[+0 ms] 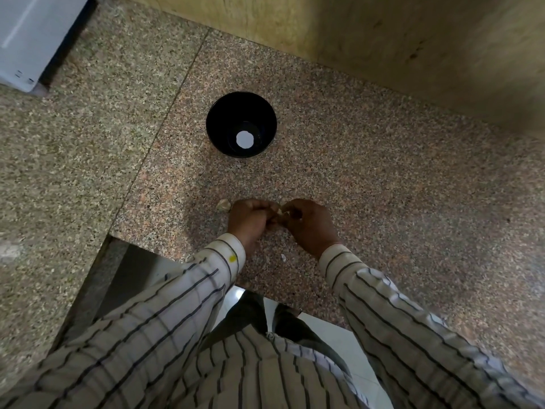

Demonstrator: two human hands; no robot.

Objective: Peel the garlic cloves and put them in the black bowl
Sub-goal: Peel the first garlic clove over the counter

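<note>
Both hands are working over the speckled granite worktop, close to its front edge and beside the inner corner where the edge steps back. The left hand and the right hand are meeting fingertip to fingertip, each with curled fingers pinching a single garlic clove. Only a pale, cream sliver of the clove is showing between the fingers; its long axis and pointed end are being hidden by them and cannot be told. A second garlic piece, pale and papery, is lying on the worktop just beside the left hand's knuckles. A small white peel scrap is lying between the two striped sleeves. The black bowl is standing upright towards the worktop's rear, well apart from the hands; a round white patch on its floor is showing, whether label or glare cannot be told.
</note>
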